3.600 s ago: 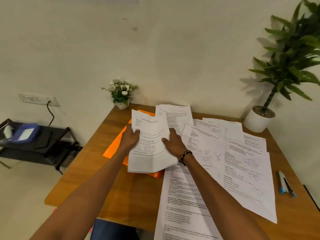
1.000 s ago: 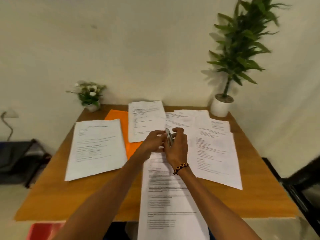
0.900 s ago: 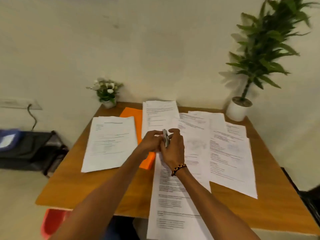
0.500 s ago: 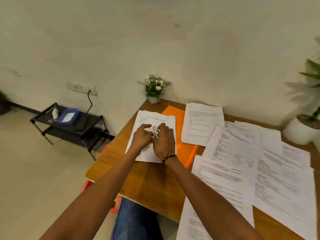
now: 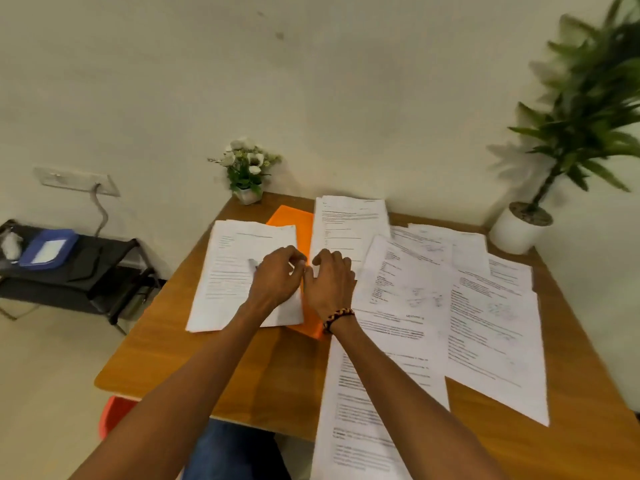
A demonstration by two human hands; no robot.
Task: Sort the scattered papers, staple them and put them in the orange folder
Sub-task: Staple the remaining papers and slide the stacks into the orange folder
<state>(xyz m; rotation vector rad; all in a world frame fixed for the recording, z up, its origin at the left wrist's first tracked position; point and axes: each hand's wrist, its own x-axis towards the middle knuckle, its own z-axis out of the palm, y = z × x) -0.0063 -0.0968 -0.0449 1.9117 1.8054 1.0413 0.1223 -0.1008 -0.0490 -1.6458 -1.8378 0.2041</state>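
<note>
Near edge: a long printed sheet point(image 5: 374, 393) is seen overhanging the front of the wooden bench point(image 5: 277, 368).
Left hand point(image 5: 277, 278): curled, resting on the left paper stack point(image 5: 228, 278); a small grey object, possibly a stapler point(image 5: 254, 264), is partly seen at its fingers; grip cannot be told.
Right hand point(image 5: 330, 282): fingers loosely spread, held over the orange folder point(image 5: 294, 223), gripping nothing.
Orange folder: lying flat, partly covered by papers.
Right side: overlapping sheets point(image 5: 485, 306) are spread.
Far edge: a small flower pot point(image 5: 247, 195) is placed by the wall.
</note>
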